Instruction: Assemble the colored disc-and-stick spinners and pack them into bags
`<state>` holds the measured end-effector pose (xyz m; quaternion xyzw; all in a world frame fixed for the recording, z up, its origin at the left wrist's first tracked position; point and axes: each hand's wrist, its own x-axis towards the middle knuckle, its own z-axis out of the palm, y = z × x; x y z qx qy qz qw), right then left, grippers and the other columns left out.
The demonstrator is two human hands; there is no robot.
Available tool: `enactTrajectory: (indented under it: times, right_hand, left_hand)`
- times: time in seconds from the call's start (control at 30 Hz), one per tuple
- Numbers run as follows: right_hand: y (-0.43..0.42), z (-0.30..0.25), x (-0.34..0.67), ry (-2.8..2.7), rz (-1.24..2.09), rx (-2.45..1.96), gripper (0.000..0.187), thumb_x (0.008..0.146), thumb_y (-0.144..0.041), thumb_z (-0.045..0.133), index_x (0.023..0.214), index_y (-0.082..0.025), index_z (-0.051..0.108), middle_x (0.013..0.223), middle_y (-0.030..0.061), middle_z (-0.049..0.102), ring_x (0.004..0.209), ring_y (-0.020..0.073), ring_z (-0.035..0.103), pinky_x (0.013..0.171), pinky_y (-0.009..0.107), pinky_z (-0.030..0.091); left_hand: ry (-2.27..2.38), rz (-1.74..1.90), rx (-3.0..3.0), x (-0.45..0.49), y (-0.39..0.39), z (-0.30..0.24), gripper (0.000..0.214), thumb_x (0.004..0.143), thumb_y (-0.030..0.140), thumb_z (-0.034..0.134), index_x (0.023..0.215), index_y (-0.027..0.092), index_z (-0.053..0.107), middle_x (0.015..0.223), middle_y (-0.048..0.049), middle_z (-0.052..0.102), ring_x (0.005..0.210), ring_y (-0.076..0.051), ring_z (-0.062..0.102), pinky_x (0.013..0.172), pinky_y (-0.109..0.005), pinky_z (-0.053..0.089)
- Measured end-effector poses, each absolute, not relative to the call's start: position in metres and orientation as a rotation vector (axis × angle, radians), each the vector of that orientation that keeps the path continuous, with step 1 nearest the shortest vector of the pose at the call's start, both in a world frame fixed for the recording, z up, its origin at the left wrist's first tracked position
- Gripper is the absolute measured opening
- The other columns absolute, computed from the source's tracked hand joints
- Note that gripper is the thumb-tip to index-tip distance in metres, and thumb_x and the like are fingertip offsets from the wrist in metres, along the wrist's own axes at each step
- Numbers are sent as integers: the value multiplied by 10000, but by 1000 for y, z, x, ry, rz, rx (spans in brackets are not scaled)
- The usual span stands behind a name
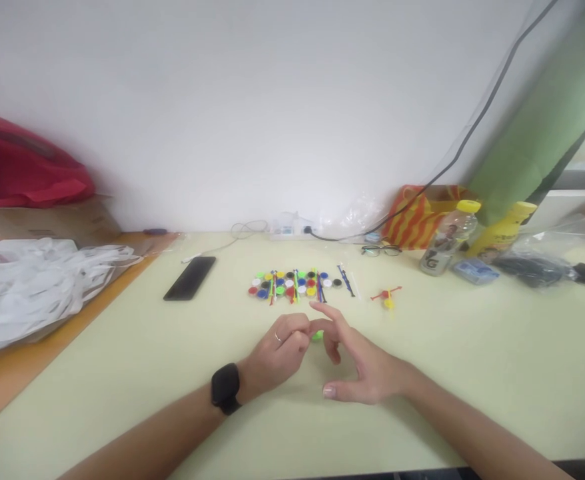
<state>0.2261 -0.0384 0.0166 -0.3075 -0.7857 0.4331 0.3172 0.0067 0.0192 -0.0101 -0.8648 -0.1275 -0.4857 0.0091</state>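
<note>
My left hand [285, 347], with a ring and a black watch on its wrist, is closed with the fingers curled in. A bit of bright green plastic [317, 336] shows just past its fingertips; the fist hides whatever else it grips. My right hand [355, 360] is open, thumb and fingers apart, its bent fingers close against the left fist and partly in front of the green piece. Beyond both hands lie rows of small coloured discs [261, 293] with thin coloured plastic sticks [346, 281] among and beside them. A small red and yellow assembled piece [387, 297] lies to the right.
A black phone [189, 278] lies at left, near white straps [47, 280]. At the wall stands a power strip [290, 228] with cables. Glasses [381, 251], a clear bottle [450, 239], a yellow bottle [502, 233], a tissue pack [475, 271] and a striped bag [402, 217] occupy the right back.
</note>
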Motion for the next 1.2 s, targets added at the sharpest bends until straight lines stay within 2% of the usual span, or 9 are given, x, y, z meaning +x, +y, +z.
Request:
enactTrajectory:
  times: [0.27,0.33,0.43,0.5,0.6,0.87,1.0,1.1,1.2]
  right_hand:
    - [-36,14,228,-1990,1243,-727,1082,884,-525,747,1639,-351,-8,1467,139,481,791,143,503,830,364,484]
    - [-35,14,228,-1975,1219,-720,992,924,-542,696,1637,-338,36,1441,135,517,775,141,517,822,360,494]
    - [-32,13,227,-2007,1027,-841,592,1045,-465,512,1571,-282,310,1297,114,633,803,166,563,791,343,501]
    - [-28,10,225,-2109,824,-932,360,1060,-358,471,1391,-240,547,1173,99,686,880,196,605,799,341,502]
    - [-22,2,223,-2287,553,-982,212,999,-218,515,1110,-216,695,1103,91,702,965,225,644,831,345,504]
    - [-10,-5,240,-2396,213,-1198,203,941,-84,505,862,-197,655,823,49,634,766,189,587,663,294,416]
    - [-10,-1,244,-2338,293,-1239,158,941,-94,514,911,-204,624,883,45,653,803,188,608,694,292,425]
    - [-12,-1,243,-2256,394,-1261,113,933,-124,548,981,-213,598,945,34,674,841,187,626,734,294,443]
    - [-12,-4,241,-2219,420,-1295,133,929,-144,564,1034,-219,594,990,32,692,832,184,627,734,295,439]
  left_hand:
    - [-384,-1521,-2675,7,19,-10,306,922,-35,538,801,219,417,826,5,587,758,-131,589,719,-271,555]
    - [-381,-1528,-2677,6,18,-9,298,933,-19,553,811,219,422,831,0,583,777,-134,595,721,-271,558]
    - [-400,-1563,-2720,5,19,-8,294,926,-3,606,840,218,432,874,-21,578,837,-148,605,729,-278,561]
    - [-429,-1589,-2750,4,20,-7,296,918,-15,614,854,216,440,894,-30,571,838,-151,595,724,-282,554]
    - [-516,-1616,-2761,3,23,-9,274,936,-12,584,859,217,456,890,-31,557,818,-151,578,721,-290,543]
    - [-651,-1663,-2762,5,27,-10,216,970,12,526,900,216,515,941,-54,600,895,-178,599,817,-340,551]
    - [-794,-1618,-2804,3,32,-9,190,974,26,510,956,212,544,996,-71,606,973,-200,603,886,-377,544]
    - [-958,-1515,-2864,1,36,-9,145,971,87,560,1044,212,567,1072,-80,632,1074,-231,609,967,-425,526]
    - [-1066,-1351,-2957,0,37,-9,195,961,139,605,1136,223,583,1138,-69,648,1129,-245,610,994,-441,518]
